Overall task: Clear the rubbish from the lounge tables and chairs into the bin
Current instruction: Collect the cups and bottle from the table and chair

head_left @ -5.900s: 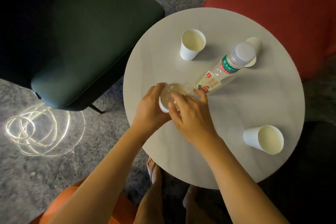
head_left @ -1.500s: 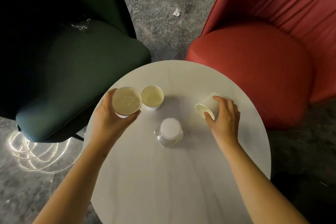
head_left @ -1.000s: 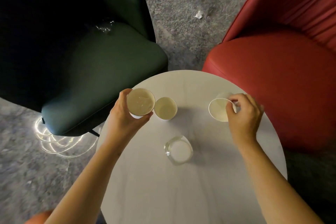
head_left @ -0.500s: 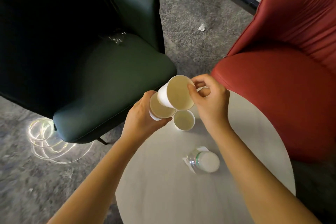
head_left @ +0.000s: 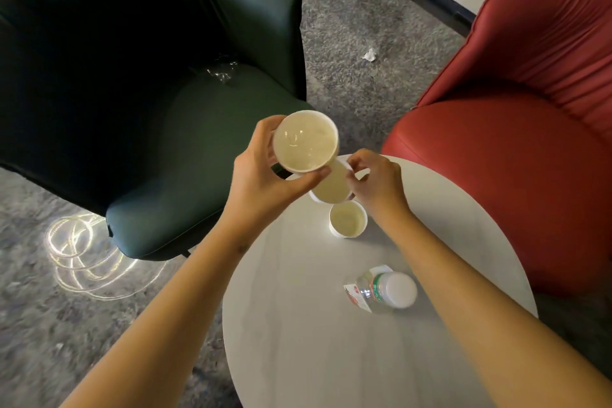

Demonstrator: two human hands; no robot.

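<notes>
The left hand (head_left: 261, 182) is raised above the far left edge of the round white worktop (head_left: 331, 348), its grip closed round the wall of a paper cup (head_left: 304, 142) whose open mouth faces the camera; thumb and fingers curl under the rim. Just to its right and lower, the right hand (head_left: 376, 182) pinches the far rim of a second paper cup (head_left: 329, 187), which is tilted, partly hidden behind the raised cup, and held over the far part of the worktop. The grip of that hand is narrow, thumb and forefinger meeting on the rim. A third paper cup (head_left: 348, 219) stands upright on the worktop just near of the tilted one, close below the right wrist and apart from both hands. Nearer and to the right, a clear water bottle (head_left: 387, 290) stands on the worktop with its white cap toward the camera and a loose label showing at its left side. On the left a dark green armchair (head_left: 149, 109) stands against the worktop's edge, with a crumpled clear wrapper (head_left: 220, 71) lying at the back of its seat. On the right is a red armchair (head_left: 513, 175). Between the two chairs, far on the grey carpet (head_left: 347, 26), lies a small white scrap of paper (head_left: 370, 54). A glowing coiled cord (head_left: 82, 258) lies on the carpet at the near left, beside the green chair.
</notes>
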